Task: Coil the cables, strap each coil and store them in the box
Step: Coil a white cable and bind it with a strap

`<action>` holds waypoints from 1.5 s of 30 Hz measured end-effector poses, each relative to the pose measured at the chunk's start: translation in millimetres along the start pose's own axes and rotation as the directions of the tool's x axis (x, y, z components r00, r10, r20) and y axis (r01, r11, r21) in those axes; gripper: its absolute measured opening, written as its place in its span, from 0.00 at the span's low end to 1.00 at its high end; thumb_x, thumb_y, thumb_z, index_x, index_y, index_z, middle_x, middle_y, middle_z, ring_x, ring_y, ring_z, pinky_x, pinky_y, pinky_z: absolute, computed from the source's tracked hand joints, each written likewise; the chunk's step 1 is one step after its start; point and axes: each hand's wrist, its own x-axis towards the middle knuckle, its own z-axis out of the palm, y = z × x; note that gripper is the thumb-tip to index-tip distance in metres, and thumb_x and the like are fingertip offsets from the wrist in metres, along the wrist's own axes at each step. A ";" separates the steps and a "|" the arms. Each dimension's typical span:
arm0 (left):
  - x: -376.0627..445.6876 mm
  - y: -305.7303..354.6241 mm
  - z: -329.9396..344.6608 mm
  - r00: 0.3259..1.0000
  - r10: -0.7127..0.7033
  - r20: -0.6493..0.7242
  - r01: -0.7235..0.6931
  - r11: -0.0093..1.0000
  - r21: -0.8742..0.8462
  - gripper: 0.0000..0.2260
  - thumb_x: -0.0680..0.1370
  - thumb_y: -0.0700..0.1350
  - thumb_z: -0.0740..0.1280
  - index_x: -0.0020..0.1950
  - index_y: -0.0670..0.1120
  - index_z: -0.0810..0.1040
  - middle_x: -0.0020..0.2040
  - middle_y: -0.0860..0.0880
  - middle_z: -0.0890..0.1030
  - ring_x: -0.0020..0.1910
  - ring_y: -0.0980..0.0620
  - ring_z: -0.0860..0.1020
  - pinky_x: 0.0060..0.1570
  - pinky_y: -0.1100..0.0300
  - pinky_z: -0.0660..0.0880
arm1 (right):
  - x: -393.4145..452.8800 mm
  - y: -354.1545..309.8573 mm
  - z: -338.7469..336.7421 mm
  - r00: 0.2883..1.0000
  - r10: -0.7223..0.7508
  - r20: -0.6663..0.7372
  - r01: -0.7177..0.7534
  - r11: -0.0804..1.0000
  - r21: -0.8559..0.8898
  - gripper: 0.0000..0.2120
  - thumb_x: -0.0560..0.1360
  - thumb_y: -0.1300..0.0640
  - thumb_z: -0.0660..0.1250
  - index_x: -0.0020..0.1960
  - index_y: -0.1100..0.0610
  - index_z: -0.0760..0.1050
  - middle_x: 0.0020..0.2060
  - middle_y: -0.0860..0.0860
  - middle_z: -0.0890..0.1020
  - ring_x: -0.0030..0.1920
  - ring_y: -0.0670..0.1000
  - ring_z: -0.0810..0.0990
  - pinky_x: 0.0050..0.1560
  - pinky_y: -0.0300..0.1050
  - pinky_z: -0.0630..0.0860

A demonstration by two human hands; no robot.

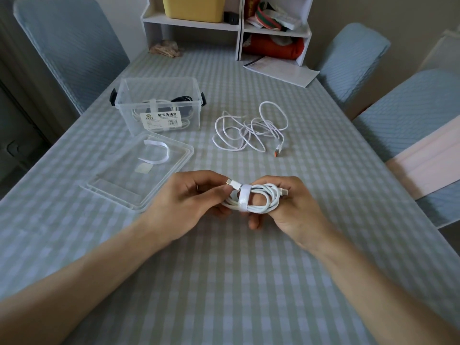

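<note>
Coiled white cable (258,199), light and springy at lower centre, is gripped by left hand (191,195) and right hand (286,207); handling beside its strap (243,196) is advised.

box (159,105) label print too small to read, coils inside blurred, yellow bin (193,8) cut off
</note>
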 end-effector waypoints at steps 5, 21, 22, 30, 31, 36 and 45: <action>-0.7 -0.7 2.3 1.000 0.013 -0.015 -0.013 0.999 -0.045 0.08 0.73 0.44 0.69 0.48 0.43 0.84 0.43 0.43 0.86 0.42 0.44 0.84 0.45 0.56 0.82 | 0.3 -4.3 0.8 0.999 0.039 -0.016 -0.038 0.999 0.038 0.05 0.66 0.58 0.74 0.38 0.60 0.84 0.30 0.59 0.81 0.24 0.53 0.77 0.27 0.42 0.73; -2.2 -0.6 2.6 1.000 0.009 -0.029 -0.012 0.996 -0.086 0.08 0.72 0.44 0.69 0.47 0.43 0.85 0.43 0.42 0.86 0.44 0.43 0.84 0.45 0.57 0.81 | -2.8 2.9 -1.7 0.997 -0.063 -0.039 0.063 0.998 -0.001 0.10 0.71 0.60 0.72 0.47 0.67 0.84 0.34 0.67 0.82 0.27 0.56 0.79 0.30 0.45 0.76; -1.8 -0.9 2.5 1.000 0.011 -0.028 -0.014 0.996 -0.087 0.08 0.73 0.44 0.69 0.48 0.43 0.85 0.44 0.42 0.86 0.45 0.43 0.84 0.45 0.56 0.81 | -3.1 1.4 -0.9 0.997 -0.067 -0.046 0.068 0.998 0.006 0.09 0.71 0.61 0.72 0.46 0.67 0.84 0.33 0.66 0.82 0.26 0.55 0.80 0.30 0.44 0.76; 2.5 1.2 -0.9 0.982 -0.057 -0.178 0.023 0.982 -0.186 0.07 0.77 0.38 0.68 0.45 0.44 0.86 0.41 0.42 0.85 0.37 0.46 0.83 0.39 0.58 0.80 | 3.6 -5.5 -4.5 0.996 0.085 -0.040 -0.081 0.992 0.101 0.09 0.77 0.72 0.65 0.47 0.62 0.82 0.34 0.54 0.85 0.31 0.52 0.83 0.33 0.40 0.78; 2.7 2.2 -2.7 0.975 -0.085 -0.204 0.031 0.967 -0.254 0.07 0.76 0.37 0.68 0.43 0.44 0.86 0.40 0.42 0.84 0.34 0.47 0.81 0.36 0.58 0.79 | 3.6 -5.6 -6.8 0.992 0.111 -0.057 -0.102 0.985 0.143 0.09 0.77 0.70 0.64 0.49 0.62 0.82 0.35 0.55 0.85 0.31 0.52 0.82 0.33 0.41 0.78; 2.1 11.8 -20.6 0.966 -0.025 -0.258 -0.048 0.961 -0.274 0.07 0.75 0.35 0.68 0.51 0.38 0.82 0.45 0.39 0.85 0.41 0.43 0.83 0.43 0.58 0.81 | 11.0 -18.1 -8.5 0.975 0.197 -0.104 -0.176 0.967 0.185 0.10 0.82 0.58 0.61 0.53 0.58 0.80 0.41 0.60 0.85 0.32 0.54 0.82 0.32 0.43 0.78; -7.2 17.2 -30.2 0.915 0.329 -0.235 -0.296 0.941 0.164 0.16 0.75 0.23 0.64 0.45 0.43 0.84 0.51 0.49 0.85 0.53 0.50 0.83 0.52 0.61 0.79 | 32.2 -34.4 20.4 0.970 0.159 -0.182 -0.125 0.975 0.184 0.05 0.78 0.62 0.68 0.51 0.63 0.81 0.37 0.56 0.85 0.32 0.53 0.83 0.33 0.41 0.80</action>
